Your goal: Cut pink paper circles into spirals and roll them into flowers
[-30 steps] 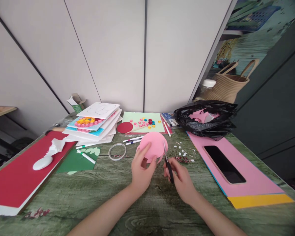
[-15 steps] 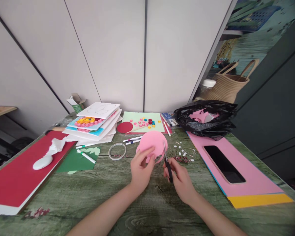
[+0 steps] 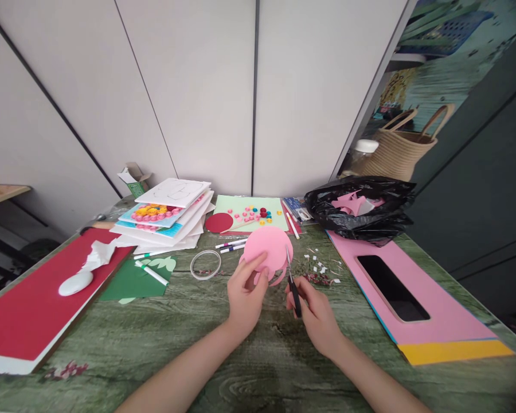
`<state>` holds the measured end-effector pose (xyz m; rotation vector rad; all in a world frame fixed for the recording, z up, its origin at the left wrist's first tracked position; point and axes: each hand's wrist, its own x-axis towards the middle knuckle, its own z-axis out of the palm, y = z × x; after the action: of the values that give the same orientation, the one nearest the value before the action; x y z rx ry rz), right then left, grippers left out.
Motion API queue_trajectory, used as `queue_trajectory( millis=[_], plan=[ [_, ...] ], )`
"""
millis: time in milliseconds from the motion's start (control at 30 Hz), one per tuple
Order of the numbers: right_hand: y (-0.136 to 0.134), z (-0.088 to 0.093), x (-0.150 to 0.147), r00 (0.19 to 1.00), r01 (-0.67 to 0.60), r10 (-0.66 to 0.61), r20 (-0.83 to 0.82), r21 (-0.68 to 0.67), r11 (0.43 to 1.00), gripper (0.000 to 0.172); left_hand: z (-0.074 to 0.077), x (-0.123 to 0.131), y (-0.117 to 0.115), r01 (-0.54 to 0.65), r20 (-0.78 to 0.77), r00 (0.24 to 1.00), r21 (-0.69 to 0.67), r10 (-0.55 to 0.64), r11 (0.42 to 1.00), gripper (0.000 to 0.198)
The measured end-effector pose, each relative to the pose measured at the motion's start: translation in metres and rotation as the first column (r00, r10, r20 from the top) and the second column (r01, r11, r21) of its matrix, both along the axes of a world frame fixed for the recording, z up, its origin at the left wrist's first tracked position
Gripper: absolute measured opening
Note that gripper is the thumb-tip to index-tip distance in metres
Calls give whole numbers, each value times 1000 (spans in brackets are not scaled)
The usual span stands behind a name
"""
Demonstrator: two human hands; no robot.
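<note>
Pinched between the thumb and fingers of my left hand (image 3: 247, 289) is a piece of pink paper (image 3: 266, 246), held above the middle of the table. Its upper part has a round outline, and a narrow curved strip hangs from its lower right edge. My right hand (image 3: 312, 307) is closed around the black handles of a pair of scissors (image 3: 294, 289). The blades point up and away from me and lie at the right edge of the pink paper. Whether the blades are parted is hard to make out.
Behind the paper lies a pale green sheet (image 3: 227, 205) with small coloured pieces. A tape roll (image 3: 192, 269) and markers (image 3: 233, 248) sit left of it. Right stand a black plastic bag (image 3: 327, 212) with pink scraps and a phone (image 3: 391, 287). Stacked boards (image 3: 172, 193) rise at back left.
The pink paper has shifted slightly upward and turned a little in my left hand. My right hand and the scissors stay almost where they were at the paper's right edge.
</note>
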<state>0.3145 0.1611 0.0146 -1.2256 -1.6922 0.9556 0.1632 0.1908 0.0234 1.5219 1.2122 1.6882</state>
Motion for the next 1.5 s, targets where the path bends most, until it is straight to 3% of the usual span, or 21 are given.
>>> queue_trajectory(
  millis=[367, 900, 1267, 1500],
  plan=[
    [0, 2, -1, 999, -13, 14, 32, -18, 1000, 11, 2, 1, 2, -14, 71, 997, -33, 16, 999, 34],
    [0, 0, 1, 998, 42, -43, 43, 26, 999, 10, -5, 4, 0, 73, 65, 995, -26, -72, 997, 32],
    [0, 0, 2, 999, 28, -29, 40, 32, 999, 10, 1, 2, -1, 40, -12, 999, 41, -40, 998, 19],
    [1, 0, 2, 999, 19, -20, 46, 36, 999, 12, 0, 0, 0, 18, -4, 1000, 7, -18, 1000, 27]
  ],
)
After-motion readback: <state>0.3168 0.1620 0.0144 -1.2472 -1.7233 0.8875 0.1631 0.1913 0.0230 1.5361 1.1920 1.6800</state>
